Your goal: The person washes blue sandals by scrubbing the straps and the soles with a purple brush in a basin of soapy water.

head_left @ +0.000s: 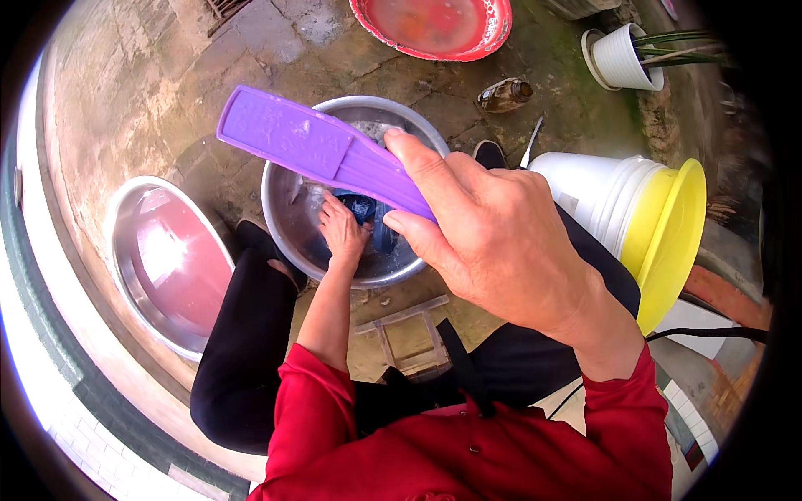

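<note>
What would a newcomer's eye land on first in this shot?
The purple paddle stands out most, gripped in the right hand and slanting across the upper middle of the view. Below it, the left hand reaches into a metal basin, at a dark blue item. The bright yellow tub at the right and the red basin at the top draw the eye next.

No lettering, number or sign can be read here. The white bucket [576,179] bears a small greyish patch [568,203] (perhaps a label, though too small to make out). Any print on the brown bottle [504,96] is likewise too small to tell, and the mottled marks on the purple paddle-shaped tool [280,125] form no legible characters.
</note>
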Tool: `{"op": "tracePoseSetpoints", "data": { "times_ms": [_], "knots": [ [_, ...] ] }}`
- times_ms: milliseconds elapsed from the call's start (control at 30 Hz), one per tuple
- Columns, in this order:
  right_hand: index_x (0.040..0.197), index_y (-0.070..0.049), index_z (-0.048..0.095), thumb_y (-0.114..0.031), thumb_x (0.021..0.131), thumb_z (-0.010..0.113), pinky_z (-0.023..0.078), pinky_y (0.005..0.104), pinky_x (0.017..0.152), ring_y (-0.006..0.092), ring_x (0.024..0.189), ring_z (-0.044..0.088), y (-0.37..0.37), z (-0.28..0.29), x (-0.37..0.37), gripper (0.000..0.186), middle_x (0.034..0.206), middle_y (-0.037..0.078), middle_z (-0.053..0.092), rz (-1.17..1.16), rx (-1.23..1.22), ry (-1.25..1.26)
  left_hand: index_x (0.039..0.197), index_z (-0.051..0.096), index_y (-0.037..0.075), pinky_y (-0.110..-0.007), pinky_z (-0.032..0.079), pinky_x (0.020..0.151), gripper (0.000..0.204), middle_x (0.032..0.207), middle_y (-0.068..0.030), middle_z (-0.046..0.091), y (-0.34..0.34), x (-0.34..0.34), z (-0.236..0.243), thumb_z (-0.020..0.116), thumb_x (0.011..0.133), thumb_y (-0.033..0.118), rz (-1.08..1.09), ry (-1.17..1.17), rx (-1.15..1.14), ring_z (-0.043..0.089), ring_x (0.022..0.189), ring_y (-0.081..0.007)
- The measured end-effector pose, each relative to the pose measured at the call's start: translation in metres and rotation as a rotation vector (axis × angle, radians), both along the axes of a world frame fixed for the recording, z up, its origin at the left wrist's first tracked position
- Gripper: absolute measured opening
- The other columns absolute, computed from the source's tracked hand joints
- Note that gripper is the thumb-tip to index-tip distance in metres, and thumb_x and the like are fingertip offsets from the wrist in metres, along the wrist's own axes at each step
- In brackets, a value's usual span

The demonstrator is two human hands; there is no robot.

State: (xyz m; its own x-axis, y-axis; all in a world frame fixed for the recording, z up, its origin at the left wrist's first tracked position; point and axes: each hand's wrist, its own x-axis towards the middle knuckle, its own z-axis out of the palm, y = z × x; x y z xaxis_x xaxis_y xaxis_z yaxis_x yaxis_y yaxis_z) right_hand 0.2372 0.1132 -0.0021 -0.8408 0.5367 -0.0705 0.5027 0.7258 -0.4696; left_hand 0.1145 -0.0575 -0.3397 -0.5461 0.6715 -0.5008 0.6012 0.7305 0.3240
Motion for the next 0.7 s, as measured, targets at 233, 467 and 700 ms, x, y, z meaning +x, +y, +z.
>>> {"op": "tracePoseSetpoints", "data": {
  "times_ms": [233, 467, 700],
  "knots": [
    [0.104, 0.003, 0.055, -0.021, 0.088, 0.064, 0.053, 0.0421, 0.057, 0.0349, 0.066, 0.066, 0.009, -0.007, 0.012, 0.031, 0.071, 0.018, 0.064, -0.041, 0.051, 0.156, 0.136, 0.031, -0.012, -0.043, 0.049, 0.089, 0.1, 0.114, -0.0304, 0.059, 0.014, -0.036, 0.089, 0.077, 0.062, 0.036, -0.035, -0.119, -0.054, 0.06, 0.107, -0.0411],
    [0.084, 0.003, 0.06, -0.025, 0.088, 0.063, 0.052, 0.0484, 0.068, 0.0399, 0.073, 0.066, 0.022, -0.006, 0.01, 0.028, 0.071, 0.022, 0.064, -0.113, -0.084, 0.254, 0.112, 0.055, -0.006, -0.038, 0.058, 0.066, 0.049, 0.096, -0.0205, 0.064, -0.004, -0.07, 0.193, 0.066, 0.085, 0.033, 0.726, -1.206, 0.131, 0.067, 0.078, -0.0287],
    [0.096, 0.004, 0.063, -0.028, 0.086, 0.068, 0.049, 0.0375, 0.073, 0.0251, 0.076, 0.063, 0.037, -0.011, 0.011, 0.034, 0.079, 0.015, 0.065, -0.156, -0.345, 0.369, 0.137, 0.039, -0.009, -0.042, 0.056, 0.08, 0.071, 0.119, -0.0453, 0.049, 0.0, -0.036, 0.268, 0.044, 0.091, 0.045, 0.698, -1.88, 0.308, 0.064, 0.089, -0.041]
  ]
}}
